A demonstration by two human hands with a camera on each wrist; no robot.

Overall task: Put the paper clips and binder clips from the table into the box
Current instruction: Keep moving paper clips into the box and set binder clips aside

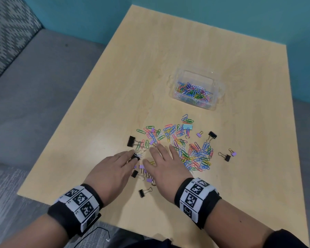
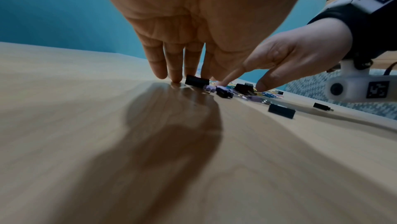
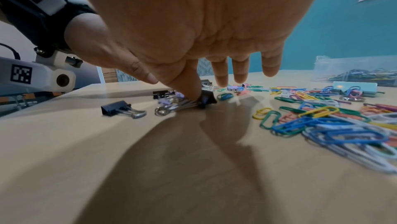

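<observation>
A loose heap of coloured paper clips lies mid-table, with black, purple and one pale blue binder clip scattered around it. The clear plastic box stands beyond, holding several paper clips. My left hand lies palm down with straight fingers; its fingertips touch the table beside a black binder clip. My right hand is spread flat over the near edge of the heap. Its thumb touches a black binder clip. Several small binder clips lie between the hands, partly hidden.
The wooden table backs onto a teal wall. A grey upholstered seat runs along its left side. A black binder clip lies near the front edge, and others lie right of the heap.
</observation>
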